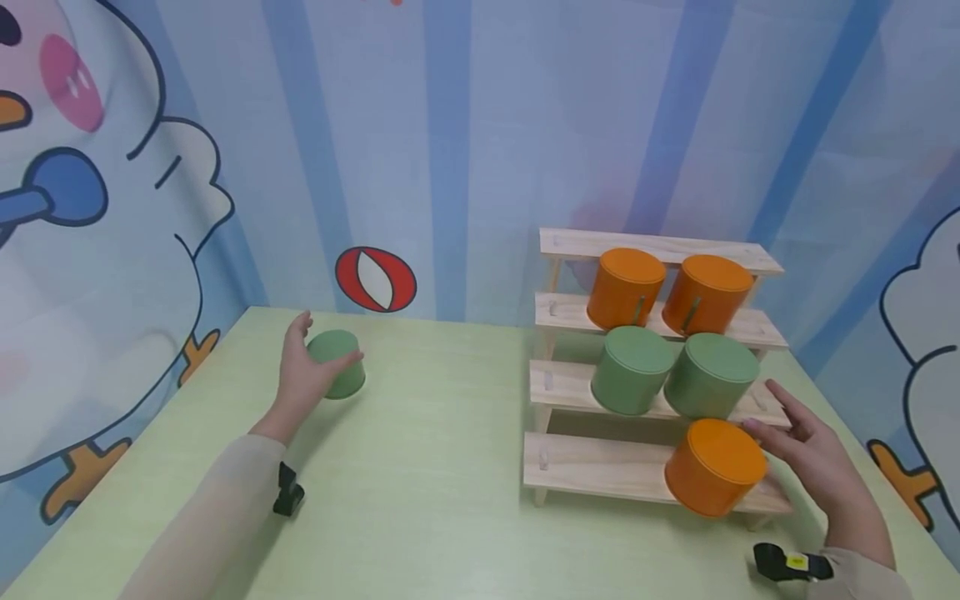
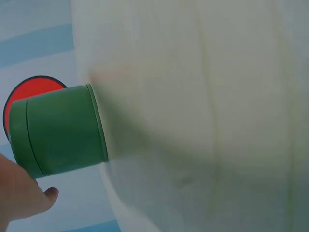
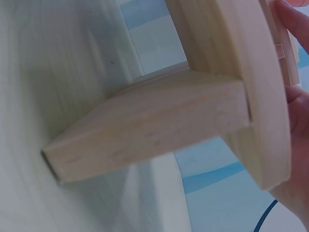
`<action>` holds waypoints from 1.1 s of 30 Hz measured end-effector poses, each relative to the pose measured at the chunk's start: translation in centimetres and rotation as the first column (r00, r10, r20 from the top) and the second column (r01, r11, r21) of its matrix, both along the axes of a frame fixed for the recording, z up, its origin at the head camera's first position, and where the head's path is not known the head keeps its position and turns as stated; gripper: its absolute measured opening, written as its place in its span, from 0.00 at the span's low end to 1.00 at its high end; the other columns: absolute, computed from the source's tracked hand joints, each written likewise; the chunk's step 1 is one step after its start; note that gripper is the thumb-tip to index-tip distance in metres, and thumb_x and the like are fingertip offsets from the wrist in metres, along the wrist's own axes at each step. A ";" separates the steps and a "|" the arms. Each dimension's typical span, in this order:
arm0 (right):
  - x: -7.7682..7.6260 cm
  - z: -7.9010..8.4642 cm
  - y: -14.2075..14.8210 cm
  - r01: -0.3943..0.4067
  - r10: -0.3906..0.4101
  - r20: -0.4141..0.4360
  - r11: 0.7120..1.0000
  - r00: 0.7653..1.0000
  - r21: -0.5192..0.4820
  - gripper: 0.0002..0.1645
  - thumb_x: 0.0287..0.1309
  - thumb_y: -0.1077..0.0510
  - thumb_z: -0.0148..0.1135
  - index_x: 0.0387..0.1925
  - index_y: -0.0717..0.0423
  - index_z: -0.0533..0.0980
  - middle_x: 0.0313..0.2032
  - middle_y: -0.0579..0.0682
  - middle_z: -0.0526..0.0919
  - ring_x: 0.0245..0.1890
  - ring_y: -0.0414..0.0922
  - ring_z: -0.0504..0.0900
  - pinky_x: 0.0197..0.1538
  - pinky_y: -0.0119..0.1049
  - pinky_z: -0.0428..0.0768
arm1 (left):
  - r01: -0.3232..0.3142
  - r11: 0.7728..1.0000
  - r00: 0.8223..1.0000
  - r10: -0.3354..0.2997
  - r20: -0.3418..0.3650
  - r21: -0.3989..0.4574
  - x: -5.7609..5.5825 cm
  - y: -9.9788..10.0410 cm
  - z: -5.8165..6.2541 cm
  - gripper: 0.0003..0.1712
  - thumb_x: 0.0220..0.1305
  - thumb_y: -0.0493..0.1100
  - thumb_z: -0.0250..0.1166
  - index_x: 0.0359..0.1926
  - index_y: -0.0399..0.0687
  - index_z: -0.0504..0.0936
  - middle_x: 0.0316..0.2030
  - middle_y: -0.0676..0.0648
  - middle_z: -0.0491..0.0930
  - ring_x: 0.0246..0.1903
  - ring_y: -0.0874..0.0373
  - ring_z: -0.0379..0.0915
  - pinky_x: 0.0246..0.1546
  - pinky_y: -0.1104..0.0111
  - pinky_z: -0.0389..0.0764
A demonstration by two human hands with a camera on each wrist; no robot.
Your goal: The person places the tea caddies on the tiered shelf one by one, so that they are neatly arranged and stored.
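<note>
A green lidded canister (image 1: 341, 382) stands on the pale table at the left. My left hand (image 1: 303, 371) is spread about it, thumb across the front and fingers at its far left side. In the left wrist view a gap shows between the thumb (image 2: 36, 200) and the green canister (image 2: 63, 130). On the right is a stepped wooden rack (image 1: 592, 467). My right hand (image 1: 817, 458) holds the right end of its second plank from the bottom, thumb in front and fingers behind. The right wrist view shows the rack's side (image 3: 145, 130) up close.
Two orange canisters (image 1: 626, 287) sit on the rack's upper step, two green ones (image 1: 633, 371) below, and one orange canister (image 1: 716, 468) on the lowest step at the right. Behind the table (image 1: 427, 467) hangs a blue striped cloth (image 1: 495, 150) with cartoon prints.
</note>
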State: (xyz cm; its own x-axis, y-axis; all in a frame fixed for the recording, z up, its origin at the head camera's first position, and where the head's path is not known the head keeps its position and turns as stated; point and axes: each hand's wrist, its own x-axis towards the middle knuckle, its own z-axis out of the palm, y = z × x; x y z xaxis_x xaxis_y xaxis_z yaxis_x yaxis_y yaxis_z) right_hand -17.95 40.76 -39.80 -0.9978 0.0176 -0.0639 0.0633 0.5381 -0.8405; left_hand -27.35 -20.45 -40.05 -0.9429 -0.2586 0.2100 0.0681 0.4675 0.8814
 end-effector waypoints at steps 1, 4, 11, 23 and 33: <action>0.0 0.0 0.0 -0.001 0.001 -0.004 1.000 1.000 0.006 0.50 0.67 0.41 0.53 0.76 0.42 0.33 0.42 0.22 0.69 0.37 0.20 0.75 0.58 0.68 0.65 | 0.007 1.000 1.000 -0.007 0.012 0.004 -0.1 -0.1 0.0 0.58 0.55 0.47 0.72 0.76 0.48 0.42 0.73 0.41 0.49 0.72 0.42 0.44 0.66 0.41 0.57; 0.0 0.0 0.0 -0.005 0.005 -0.021 1.000 1.000 0.029 0.50 0.68 0.41 0.52 0.76 0.43 0.33 0.43 0.22 0.68 0.38 0.20 0.75 0.58 0.65 0.67 | 0.037 0.999 0.998 -0.037 0.059 0.014 -0.1 -0.4 -0.3 0.59 0.56 0.48 0.71 0.76 0.50 0.39 0.74 0.40 0.47 0.71 0.39 0.45 0.65 0.40 0.58; 0.0 0.0 0.1 -0.008 0.009 -0.033 0.999 0.999 0.041 0.49 0.68 0.42 0.52 0.76 0.44 0.33 0.42 0.21 0.70 0.38 0.20 0.75 0.57 0.64 0.69 | 0.081 0.995 0.989 -0.088 0.120 0.058 -0.4 -0.8 -0.8 0.61 0.57 0.50 0.70 0.75 0.53 0.33 0.74 0.39 0.45 0.70 0.37 0.47 0.65 0.41 0.58; 0.0 0.0 0.1 -0.007 0.007 -0.015 1.000 1.000 0.021 0.50 0.68 0.41 0.52 0.76 0.44 0.33 0.42 0.22 0.71 0.38 0.20 0.75 0.58 0.65 0.67 | 0.079 0.991 0.971 -0.101 0.216 0.109 -0.8 -1.3 -1.2 0.63 0.57 0.53 0.70 0.75 0.53 0.30 0.72 0.34 0.45 0.70 0.37 0.48 0.67 0.43 0.57; 0.0 0.1 0.1 -0.013 0.014 -0.024 1.000 1.000 0.028 0.50 0.68 0.42 0.52 0.76 0.44 0.33 0.40 0.20 0.72 0.39 0.21 0.75 0.58 0.63 0.69 | 0.079 0.989 0.958 -0.111 0.263 0.127 -1.4 -1.6 -1.7 0.63 0.56 0.50 0.71 0.75 0.47 0.32 0.72 0.34 0.46 0.70 0.37 0.46 0.67 0.44 0.55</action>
State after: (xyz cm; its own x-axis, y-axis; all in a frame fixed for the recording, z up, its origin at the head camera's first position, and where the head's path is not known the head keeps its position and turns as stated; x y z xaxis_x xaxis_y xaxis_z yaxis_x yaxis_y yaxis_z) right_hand -17.92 40.91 -39.66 -0.9992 0.0053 -0.0391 0.0353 0.5617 -0.8266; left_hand -28.75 -22.04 -41.76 -0.9818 -0.1724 -0.0797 -0.1389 0.3657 0.9203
